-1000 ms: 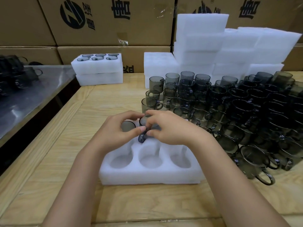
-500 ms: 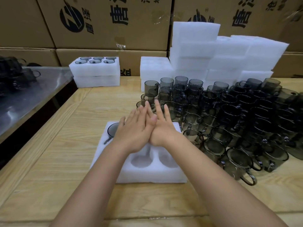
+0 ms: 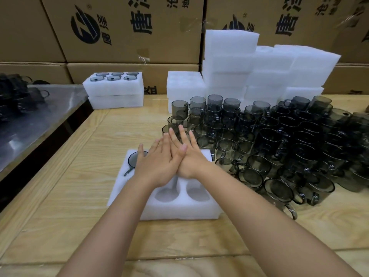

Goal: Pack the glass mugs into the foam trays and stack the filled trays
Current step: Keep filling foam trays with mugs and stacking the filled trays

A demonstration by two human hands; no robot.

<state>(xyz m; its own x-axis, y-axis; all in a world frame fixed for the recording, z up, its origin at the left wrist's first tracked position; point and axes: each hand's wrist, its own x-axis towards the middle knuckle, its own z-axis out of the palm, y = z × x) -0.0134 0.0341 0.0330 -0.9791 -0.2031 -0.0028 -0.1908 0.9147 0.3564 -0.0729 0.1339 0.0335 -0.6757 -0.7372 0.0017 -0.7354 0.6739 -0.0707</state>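
Foam tray (image 3: pixel 179 213), worktop (image 3: pixel 79 176) near edge: my left hand (image 3: pixel 157 165), right hand (image 3: pixel 188 156) flat, grasping nothing; I judge pressing mugs (image 3: pixel 132 159) home.

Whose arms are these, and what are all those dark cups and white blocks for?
No machine here: a person wears a camera on the head, so you see their own arms. The left hand and right hand lie flat, fingers straight, overlapping over a white foam tray on the wooden table. They hold nothing. One smoky glass mug sits in the tray's far left pocket; two near pockets are empty. Many loose mugs wait to the right. Behind stand piled foam trays, a filled tray and cardboard boxes.
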